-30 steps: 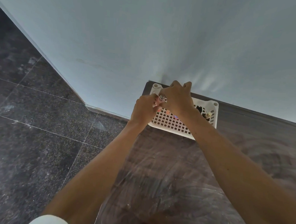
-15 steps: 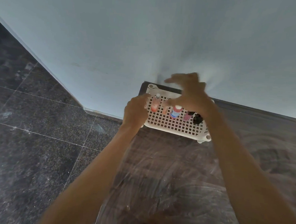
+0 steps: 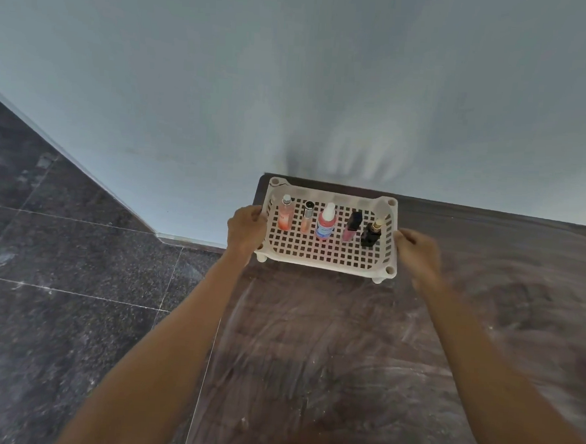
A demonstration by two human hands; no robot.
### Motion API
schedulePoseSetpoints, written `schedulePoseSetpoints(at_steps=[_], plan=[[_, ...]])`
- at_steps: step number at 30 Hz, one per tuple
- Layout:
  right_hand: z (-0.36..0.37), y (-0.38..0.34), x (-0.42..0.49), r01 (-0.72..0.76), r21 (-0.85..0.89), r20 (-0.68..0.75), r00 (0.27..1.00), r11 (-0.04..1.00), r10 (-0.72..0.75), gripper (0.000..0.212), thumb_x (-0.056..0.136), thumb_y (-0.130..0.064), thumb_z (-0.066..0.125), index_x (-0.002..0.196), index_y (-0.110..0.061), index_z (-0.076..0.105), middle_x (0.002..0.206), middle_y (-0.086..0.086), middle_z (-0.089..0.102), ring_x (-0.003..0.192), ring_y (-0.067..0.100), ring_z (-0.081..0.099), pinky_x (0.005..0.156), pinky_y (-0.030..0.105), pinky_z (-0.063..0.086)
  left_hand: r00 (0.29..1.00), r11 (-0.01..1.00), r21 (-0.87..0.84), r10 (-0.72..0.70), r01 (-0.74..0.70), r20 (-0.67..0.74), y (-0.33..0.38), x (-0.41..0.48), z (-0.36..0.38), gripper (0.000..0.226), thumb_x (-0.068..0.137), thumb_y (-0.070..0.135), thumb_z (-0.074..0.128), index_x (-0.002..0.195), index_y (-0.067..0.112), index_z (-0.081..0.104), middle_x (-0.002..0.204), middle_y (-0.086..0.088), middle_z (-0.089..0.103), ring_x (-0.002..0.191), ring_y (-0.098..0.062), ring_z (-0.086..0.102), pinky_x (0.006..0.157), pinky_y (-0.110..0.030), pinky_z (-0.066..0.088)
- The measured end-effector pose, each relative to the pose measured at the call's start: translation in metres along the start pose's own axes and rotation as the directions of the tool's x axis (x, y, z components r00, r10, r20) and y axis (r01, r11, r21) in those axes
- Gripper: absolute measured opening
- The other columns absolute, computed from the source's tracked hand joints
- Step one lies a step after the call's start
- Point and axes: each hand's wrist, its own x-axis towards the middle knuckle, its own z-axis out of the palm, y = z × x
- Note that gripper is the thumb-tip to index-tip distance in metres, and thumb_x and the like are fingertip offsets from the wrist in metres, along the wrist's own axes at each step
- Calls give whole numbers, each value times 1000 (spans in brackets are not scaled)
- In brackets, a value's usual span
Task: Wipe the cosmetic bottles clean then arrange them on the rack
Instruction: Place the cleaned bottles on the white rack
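Count: two hands, one rack (image 3: pixel 317 250), five bottles. Nearest is a dark, streaked table (image 3: pixel 310 360). On it, the left hand (image 3: pixel 246 231) grasps the rack's left end, fingers curled over the rim. The right hand (image 3: pixel 420 253) is at the rack's right end, motion-blurred; whether it grasps or merely touches cannot be told.

The rack is a white plastic lattice tray on short feet, at the table's far-left corner, near the wall (image 3: pixel 293 84). It holds all five bottles upright in one row, left to right:
- peach bottle (image 3: pixel 285 216)
- slim black-capped tube (image 3: pixel 307 217)
- white-capped blue-labelled bottle (image 3: pixel 325 224)
- pink tube (image 3: pixel 350 227) with a black cap
- black bottle (image 3: pixel 371 233) with a gold cap
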Motion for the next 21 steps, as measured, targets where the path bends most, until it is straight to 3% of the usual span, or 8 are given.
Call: schedulePoseSetpoints(at_steps=[3, 8, 11, 17, 21], plan=[[2, -4, 2, -6, 58, -26, 1000, 998, 8, 25, 95, -19, 56, 116, -14, 69, 105, 1, 72, 89, 12, 65, 78, 26, 49, 999, 999, -21, -49, 49, -7, 0, 2, -1, 35, 97, 3, 45, 116, 12, 73, 100, -5, 71, 87, -20, 67, 52, -17, 47], [0, -5, 3, -4, 42, -99, 995, 999, 9, 25, 91, -18, 64, 115, -14, 71, 110, 3, 72, 88, 10, 63, 86, 26, 50, 998, 997, -53, -63, 62, -21, -3, 1, -2, 32, 93, 2, 54, 115, 14, 75, 107, -8, 76, 85, -16, 69, 57, -16, 51], [-3, -6, -1, 10, 18, -107, 994, 1000, -8, 26, 91, -16, 64, 116, -12, 70, 111, 4, 72, 86, 8, 60, 82, 22, 48, 996, 994, -79, -79, 77, -28, -3, -5, 2, 32, 94, 2, 55, 118, 14, 74, 109, -8, 76, 86, -16, 69, 60, -17, 53], [-28, 7, -15, -2, 38, -118, 993, 999, 7, 24, 90, -19, 64, 113, -16, 72, 106, -1, 73, 87, 7, 61, 83, 21, 46, 998, 993, -105, -52, 49, -27, 5, -26, 14, 31, 97, 1, 52, 117, 13, 73, 94, 0, 71, 76, -14, 68, 42, -9, 46], [-55, 26, -25, -12, 49, -148, 989, 999, 19, 25, 90, -22, 64, 113, -18, 72, 106, -1, 73, 90, 7, 63, 84, 22, 48, 1000, 992, -125, -22, 21, -6, 15, -48, 30, 31, 98, 2, 54, 117, 15, 74, 96, 2, 73, 69, -3, 66, 43, -10, 48]])
